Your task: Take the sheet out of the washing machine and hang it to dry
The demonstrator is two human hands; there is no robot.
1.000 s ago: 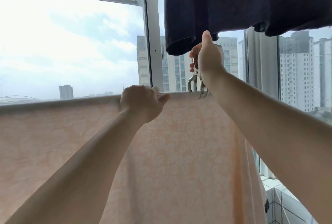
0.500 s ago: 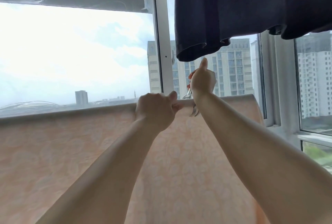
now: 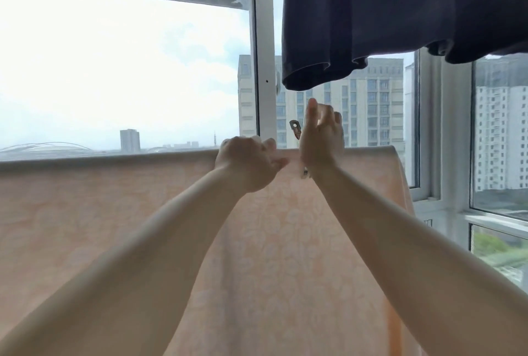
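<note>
Peach sheet (image 3: pixel 285 241) draped over line. Left hand (image 3: pixel 248 161) curled, gripping sheet's top fold. Right hand (image 3: pixel 321 138) holds metal clip (image 3: pixel 295 128) at the fold, fingers partly spread.

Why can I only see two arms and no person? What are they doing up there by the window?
The camera sits on the person's head, so you see what they see: their own two arms reaching forward. A peach sheet hangs over a rail in front of the window. The left hand holds the sheet's top edge. The right hand is at a metal clip on that edge; its fingers look loose, so I cannot tell if it grips. Dark cloth hangs above.
</note>
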